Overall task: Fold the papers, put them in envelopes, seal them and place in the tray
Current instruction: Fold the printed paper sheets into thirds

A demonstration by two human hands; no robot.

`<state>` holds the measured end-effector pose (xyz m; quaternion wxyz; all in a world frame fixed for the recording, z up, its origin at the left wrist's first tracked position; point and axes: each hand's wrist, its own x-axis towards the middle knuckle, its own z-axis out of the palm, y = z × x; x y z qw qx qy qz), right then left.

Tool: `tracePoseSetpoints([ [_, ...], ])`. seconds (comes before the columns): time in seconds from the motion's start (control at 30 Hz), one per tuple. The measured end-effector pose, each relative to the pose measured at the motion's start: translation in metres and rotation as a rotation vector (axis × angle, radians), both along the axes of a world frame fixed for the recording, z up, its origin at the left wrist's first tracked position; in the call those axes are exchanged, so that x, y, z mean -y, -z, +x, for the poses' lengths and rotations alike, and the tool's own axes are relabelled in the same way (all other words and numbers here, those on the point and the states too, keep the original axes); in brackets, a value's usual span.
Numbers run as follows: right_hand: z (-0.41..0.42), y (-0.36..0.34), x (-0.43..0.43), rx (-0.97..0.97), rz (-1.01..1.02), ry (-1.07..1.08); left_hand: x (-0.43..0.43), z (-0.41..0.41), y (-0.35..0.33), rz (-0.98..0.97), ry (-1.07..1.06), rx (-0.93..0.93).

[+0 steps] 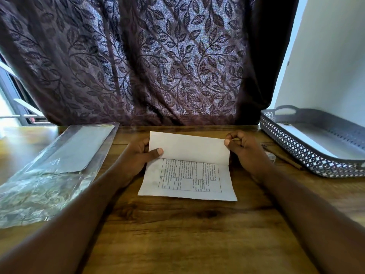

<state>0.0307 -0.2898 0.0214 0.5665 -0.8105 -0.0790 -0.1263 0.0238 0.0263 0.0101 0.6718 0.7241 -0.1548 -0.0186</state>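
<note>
Left hand [136, 158], right hand [244, 153]: paper [187, 175] edges

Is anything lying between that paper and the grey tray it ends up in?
Only a thin brown stick-like item lies on the table just before the tray; the paper could likely pass above it.

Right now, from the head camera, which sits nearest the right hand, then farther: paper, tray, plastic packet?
1. paper, pinched by the right hand at its right edge.
2. tray, off to the right.
3. plastic packet, far left.
</note>
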Motion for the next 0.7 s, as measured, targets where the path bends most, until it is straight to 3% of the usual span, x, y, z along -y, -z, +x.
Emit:
tracePoseSetpoints([
  [0.27, 0.0011, 0.0063, 0.0025, -0.126, 0.095, -0.293, -0.0002, 0.0008, -0.0005, -0.160, -0.146, -0.050],
  [0.4, 0.0042, 0.0078, 0.0036, -0.108, 0.139, -0.256, -0.0012, 0.0008, -0.0013, -0.245, -0.093, -0.117],
  [0.7, -0.0024, -0.0009, 0.0009, -0.258, 0.427, -0.333, -0.0090, 0.0062, 0.0003, -0.396, -0.063, -0.263],
])
